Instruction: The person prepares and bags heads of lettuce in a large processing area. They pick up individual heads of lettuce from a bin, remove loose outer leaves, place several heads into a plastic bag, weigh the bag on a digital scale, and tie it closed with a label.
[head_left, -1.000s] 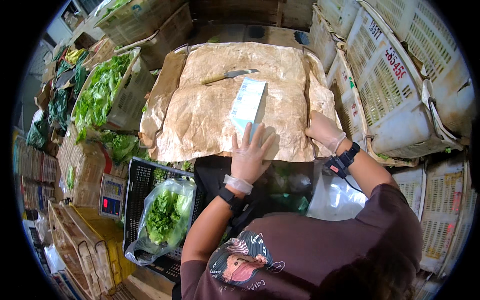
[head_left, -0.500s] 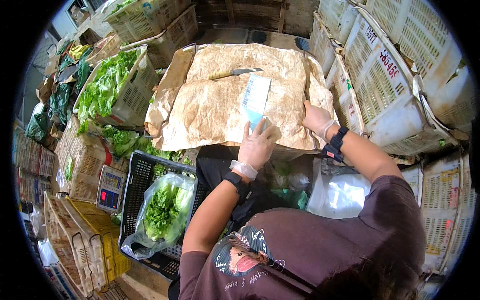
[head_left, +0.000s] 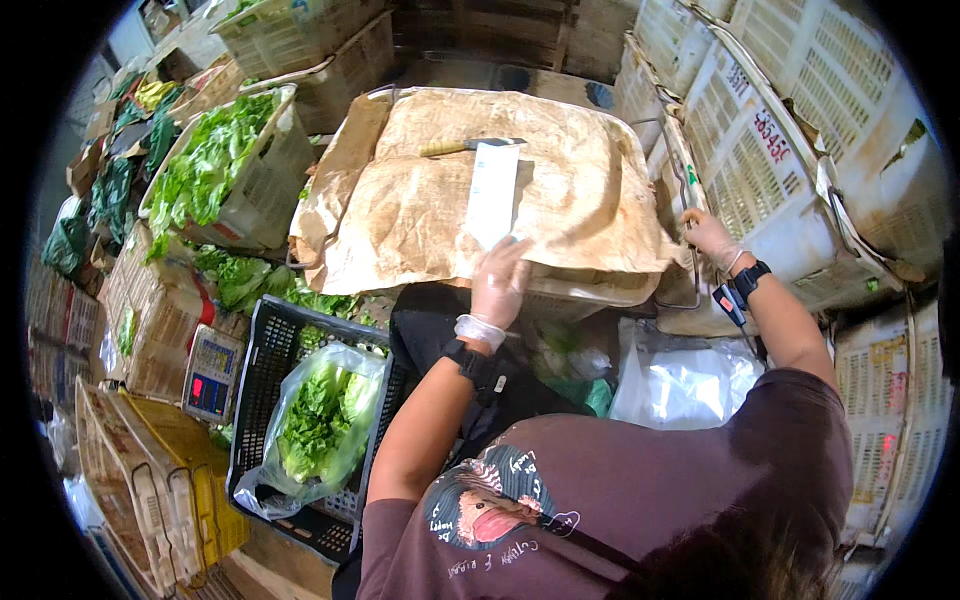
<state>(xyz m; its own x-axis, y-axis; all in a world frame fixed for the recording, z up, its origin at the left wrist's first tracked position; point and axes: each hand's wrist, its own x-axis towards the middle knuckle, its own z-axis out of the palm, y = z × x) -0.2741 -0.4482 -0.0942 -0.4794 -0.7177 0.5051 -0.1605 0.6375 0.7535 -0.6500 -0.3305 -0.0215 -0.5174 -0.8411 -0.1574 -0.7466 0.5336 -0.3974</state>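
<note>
Brown sheet (head_left: 410, 215): matt, rough, creased; paper or cloth, cannot tell. Strip (head_left: 493, 190): smooth paper. Knife (head_left: 462, 147): metal blade, wood-look handle. Wire handle (head_left: 697, 280): metal. Gloves (head_left: 500, 285): thin translucent plastic. Black crate (head_left: 243, 410): matt plastic. Shirt (head_left: 640, 480): matt cloth.

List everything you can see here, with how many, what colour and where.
covering: 1, tan, centre
knife: 1, tan handle, on the covering
paper strip: 1, white, over the covering's middle
wire handle: 1, grey, right of the covering
white crates: several, off-white, stacked at right
lettuce crate: 1, off-white, upper left
black crate: 1, black, left of the person
lettuce: count unclear, green, bagged in the black crate
yellow crate: 1, yellow, lower left
plastic sheeting: count unclear, clear, below the covering's right side
shirt: 1, dark brown, lower middle
left hand: 1, clear glove, at the strip's near end
right hand: 1, clear glove, at the wire handle
</note>
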